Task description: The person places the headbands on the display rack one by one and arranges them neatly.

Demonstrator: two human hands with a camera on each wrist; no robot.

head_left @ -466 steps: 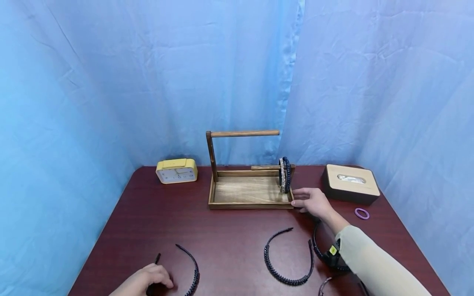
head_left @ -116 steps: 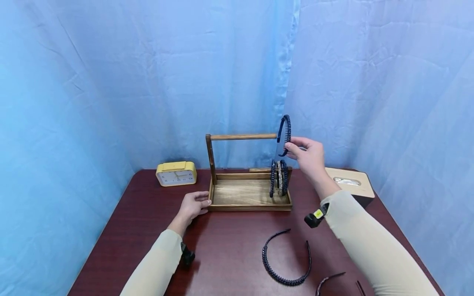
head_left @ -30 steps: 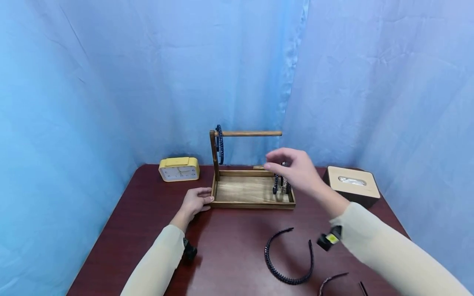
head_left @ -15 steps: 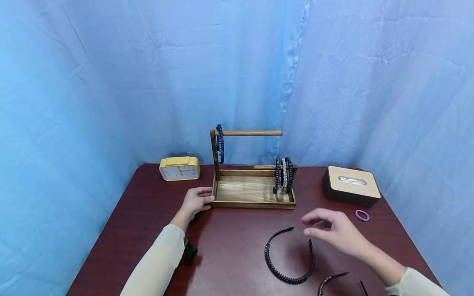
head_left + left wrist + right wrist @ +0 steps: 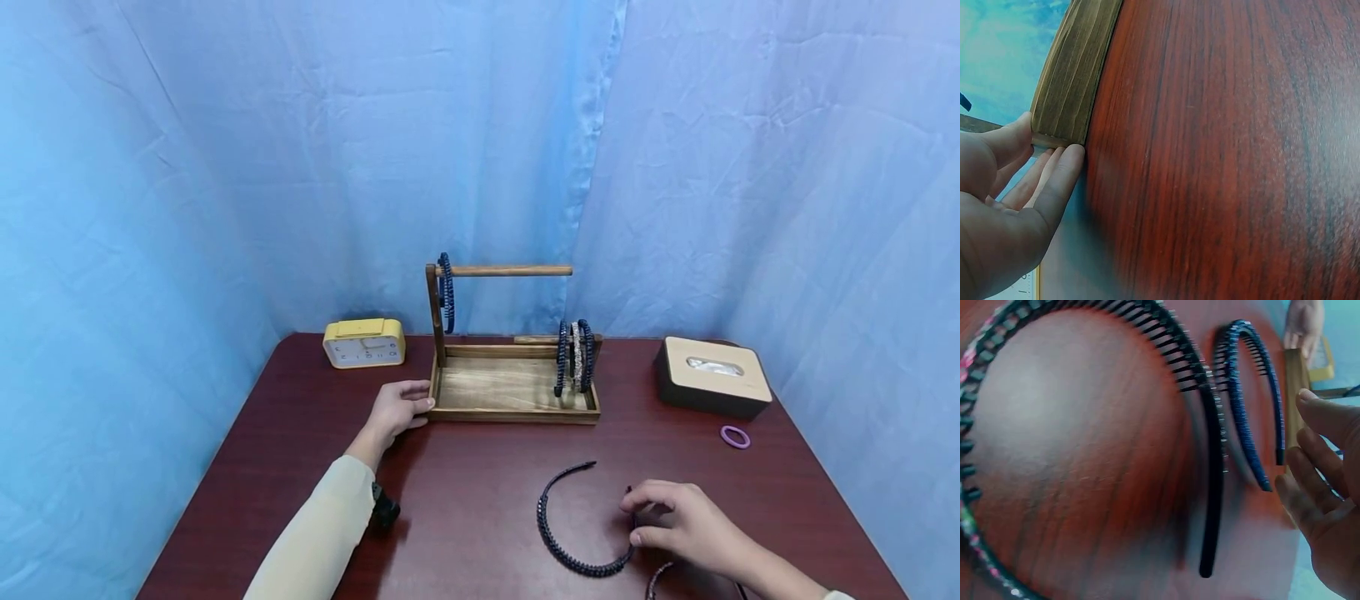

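My left hand point(image 5: 401, 408) touches the left end of a wooden rack with a tray point(image 5: 510, 416); the left wrist view shows its fingertips against the tray's corner point(image 5: 1063, 119). My right hand point(image 5: 690, 525) is over a dark headband point(image 5: 558, 542) on the table, thumb and fingers parted around one of its ends. In the right wrist view the fingers are apart and grip nothing. A larger-looking headband with coloured stones point(image 5: 1213, 481) lies nearer that camera. Dark headband loops point(image 5: 447, 300) hang at the upper bar's left end. Three headbands, one silvery point(image 5: 577, 354), hang on the lower bar.
At the back left is a yellow clock point(image 5: 365, 343). A tissue box point(image 5: 712, 375) with a pale lid stands at the back right, a purple ring point(image 5: 735, 437) in front of it. Blue curtains point(image 5: 480, 150) surround the dark red table point(image 5: 315, 467).
Since the earliest frame, dark headbands joined the lower and upper bars, and the left hand moved to the rack. Lately the right hand came down from the rack to the table headband.
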